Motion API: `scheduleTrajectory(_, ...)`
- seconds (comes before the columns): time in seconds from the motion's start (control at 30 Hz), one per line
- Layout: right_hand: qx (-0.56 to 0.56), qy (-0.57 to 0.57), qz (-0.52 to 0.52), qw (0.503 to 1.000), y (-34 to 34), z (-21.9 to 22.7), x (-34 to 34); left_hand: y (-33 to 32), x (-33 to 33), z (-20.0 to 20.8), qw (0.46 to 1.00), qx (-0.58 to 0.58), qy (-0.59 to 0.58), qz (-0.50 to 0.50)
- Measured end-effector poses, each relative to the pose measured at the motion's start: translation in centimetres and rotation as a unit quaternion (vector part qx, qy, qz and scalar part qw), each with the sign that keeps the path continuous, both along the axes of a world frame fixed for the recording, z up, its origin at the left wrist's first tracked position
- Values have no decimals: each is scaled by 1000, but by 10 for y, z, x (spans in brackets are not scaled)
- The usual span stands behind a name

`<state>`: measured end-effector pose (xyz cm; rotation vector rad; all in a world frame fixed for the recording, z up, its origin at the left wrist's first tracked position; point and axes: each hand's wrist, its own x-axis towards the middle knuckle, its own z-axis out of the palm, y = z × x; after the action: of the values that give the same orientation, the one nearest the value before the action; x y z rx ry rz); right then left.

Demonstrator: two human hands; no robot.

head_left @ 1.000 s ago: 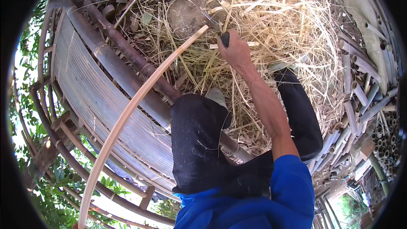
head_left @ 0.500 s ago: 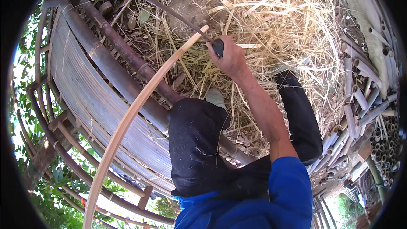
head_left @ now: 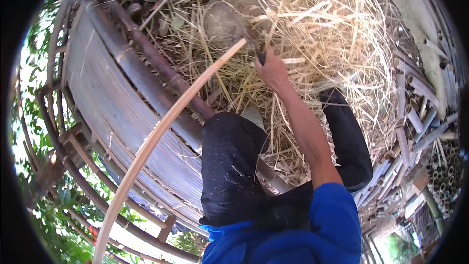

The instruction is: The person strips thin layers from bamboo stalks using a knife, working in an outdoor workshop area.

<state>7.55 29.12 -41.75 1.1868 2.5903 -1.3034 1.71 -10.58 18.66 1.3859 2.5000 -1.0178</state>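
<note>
My right hand [head_left: 273, 72] is closed round the dark handle of a long knife [head_left: 262, 58]. Its blade is smeared by motion and points up and away toward the far edge. Close by the blade lies the tip of a long pale strip of split bamboo or wood [head_left: 166, 122]. That strip curves from the lower left up to the middle, passing left of my bent knee. I cannot make out whether blade and strip touch. My left hand is out of the picture.
Pale shavings [head_left: 322, 34] heap over the ground ahead, with a rounded brown stump or stone [head_left: 224, 22] among them. Thick bamboo poles [head_left: 161, 68] and a slatted panel [head_left: 112, 83] stand at left. Cut bamboo tubes [head_left: 442, 178] are stacked at right.
My right hand has moved slightly right and farther away. The knife blade has swung from pointing far left to pointing nearly straight away. The view has shifted a little.
</note>
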Motion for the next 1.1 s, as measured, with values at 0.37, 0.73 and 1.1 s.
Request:
scheduleTrajectory(0.37, 222, 3, -48, 974, -7, 76, 71, -99, 12, -61, 958, 271, 83, 45)
scheduleTrajectory(0.73, 174, 21, -89, 980, -31, 96, 130, -259, 28, -165, 734, 493, -7, 468)
scheduleTrajectory(1.1, 106, 44, -67, 991, -78, 125, 124, -314, -72, -407, 434, 661, -109, 602)
